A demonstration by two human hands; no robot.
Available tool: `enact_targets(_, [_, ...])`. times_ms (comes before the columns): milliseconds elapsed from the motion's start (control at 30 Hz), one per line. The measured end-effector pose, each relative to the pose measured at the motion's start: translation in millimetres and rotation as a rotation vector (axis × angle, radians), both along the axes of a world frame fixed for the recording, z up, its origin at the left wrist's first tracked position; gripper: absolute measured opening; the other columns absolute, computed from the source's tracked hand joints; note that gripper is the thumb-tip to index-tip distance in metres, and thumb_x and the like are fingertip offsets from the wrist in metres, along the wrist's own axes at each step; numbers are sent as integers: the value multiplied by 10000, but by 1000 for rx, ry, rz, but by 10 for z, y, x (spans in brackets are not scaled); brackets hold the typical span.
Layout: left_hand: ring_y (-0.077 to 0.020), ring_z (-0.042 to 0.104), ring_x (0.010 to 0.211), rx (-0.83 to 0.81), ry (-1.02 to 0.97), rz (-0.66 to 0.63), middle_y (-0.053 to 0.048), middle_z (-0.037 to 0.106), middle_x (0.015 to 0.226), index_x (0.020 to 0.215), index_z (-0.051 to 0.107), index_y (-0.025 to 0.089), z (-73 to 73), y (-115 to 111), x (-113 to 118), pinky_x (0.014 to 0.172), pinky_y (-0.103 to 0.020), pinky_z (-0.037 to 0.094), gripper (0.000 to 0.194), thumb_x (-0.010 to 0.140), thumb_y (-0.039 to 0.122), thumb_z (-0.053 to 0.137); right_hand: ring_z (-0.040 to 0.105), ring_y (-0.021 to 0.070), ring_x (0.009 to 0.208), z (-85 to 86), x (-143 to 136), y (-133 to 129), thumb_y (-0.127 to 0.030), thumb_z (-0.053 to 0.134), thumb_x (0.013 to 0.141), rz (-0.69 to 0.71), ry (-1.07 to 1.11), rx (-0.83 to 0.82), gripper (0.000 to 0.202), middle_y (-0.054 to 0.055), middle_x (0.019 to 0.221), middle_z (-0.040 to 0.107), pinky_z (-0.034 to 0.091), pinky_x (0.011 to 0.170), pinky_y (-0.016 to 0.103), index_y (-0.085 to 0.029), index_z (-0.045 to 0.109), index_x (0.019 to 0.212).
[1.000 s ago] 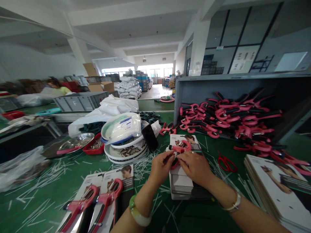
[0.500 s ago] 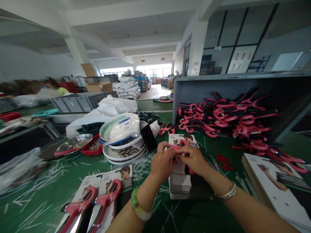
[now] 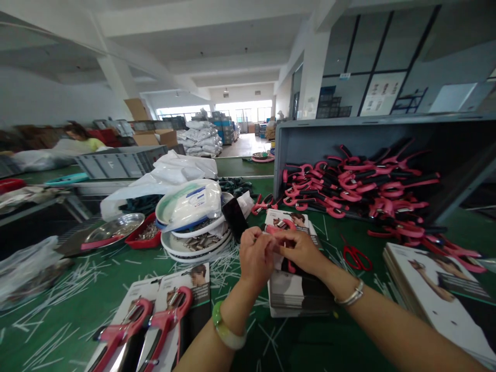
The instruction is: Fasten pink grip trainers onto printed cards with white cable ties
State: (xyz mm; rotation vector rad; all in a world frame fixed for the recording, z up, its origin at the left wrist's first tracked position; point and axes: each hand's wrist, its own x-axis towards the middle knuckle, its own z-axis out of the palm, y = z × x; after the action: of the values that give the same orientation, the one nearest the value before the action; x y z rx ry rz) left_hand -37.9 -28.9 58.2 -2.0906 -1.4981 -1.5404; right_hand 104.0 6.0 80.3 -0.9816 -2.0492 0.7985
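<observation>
My left hand (image 3: 256, 258) and my right hand (image 3: 300, 250) meet over a stack of printed backing cards (image 3: 287, 295), fingers pinched closely together. What lies between the fingertips is too small and too hidden to make out. Right beneath them, pink-and-black pliers (image 3: 285, 224) rest on the top card, mostly covered by the hands. To the left lie two more pliers, one pair (image 3: 170, 323) overlapping its card and another (image 3: 126, 330) beside it. Thin white strips (image 3: 225, 266), like ties, are scattered around the stack.
A tipped grey crate (image 3: 282, 155) spills pink pliers (image 3: 356, 181) at the right. Red scissors (image 3: 355, 257) and a second card stack (image 3: 445, 305) lie nearer. Left of my hands are a phone (image 3: 234, 219), stacked basins (image 3: 197, 243) and a red tray (image 3: 145, 232). Another person (image 3: 81, 137) is far left.
Both hands have shifted slightly, and my right wrist has moved a little left. More of the pliers' pink head shows above the fingers. The pinched fingers stay together.
</observation>
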Motion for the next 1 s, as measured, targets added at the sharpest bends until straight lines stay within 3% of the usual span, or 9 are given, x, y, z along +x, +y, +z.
enact_targets(167, [-190,464,799,42,-37,-74,-59,507,758,725,627,164,33,-26,28,706,-315,411,224,848,192,442,507,128,614,-1,7,-35,-290,612,731,11,130,-9,127,-3,683,617,400,576,257,-190,689,726])
enact_targets(300, [-187,475,811,121,12,-95,-70,538,789,724,632,173,33,-84,87,728,-319,415,254,853,191,414,553,144,630,21,-24,-30,-164,562,704,0,-19,-4,139,-2,689,645,439,615,277,-210,693,698])
enact_targets(400, [-179,491,815,150,38,-104,-65,543,800,735,652,183,13,-123,93,736,-310,426,273,862,207,411,599,176,697,11,-22,-8,-159,569,702,-7,-156,33,185,9,747,686,462,660,308,-236,714,788])
enact_targets(533, [-171,505,822,148,0,-146,-51,535,806,761,668,198,-17,-131,56,738,-301,434,239,865,234,456,612,193,873,-26,1,7,-205,597,735,150,-35,127,171,25,872,698,468,772,333,-229,701,869])
enact_targets(600, [-175,512,856,110,-92,-174,-51,551,847,848,653,201,-60,-121,20,758,-305,442,171,862,255,492,611,183,877,-41,2,-3,-215,590,762,201,-3,146,112,24,860,692,465,788,325,-219,692,809])
enact_targets(667, [-185,518,908,38,-197,-169,-65,573,920,974,605,193,-135,-121,-26,797,-329,446,175,873,262,480,614,172,800,-51,2,-20,-243,569,801,147,-4,157,122,24,790,680,468,749,313,-205,676,753])
enact_targets(800, [-208,522,994,-179,-151,-171,-85,584,1021,1072,571,199,-328,-180,-89,864,-381,435,227,884,263,462,594,154,704,-56,35,-76,-324,542,844,43,55,203,212,23,713,646,465,686,294,-190,636,708])
enact_targets(900, [-211,508,1060,-233,-145,-136,-100,579,1090,1142,552,191,-423,-231,-72,922,-402,414,279,904,230,412,586,152,749,-31,79,-132,-309,525,858,127,6,273,201,23,739,644,459,723,300,-197,622,722])
enact_targets(1000, [-195,516,1073,-271,-205,-116,-91,589,1107,1145,553,197,-421,-240,-49,945,-393,410,294,922,207,362,573,168,787,47,112,-165,-242,475,870,306,-213,366,207,42,767,648,448,740,316,-192,630,741])
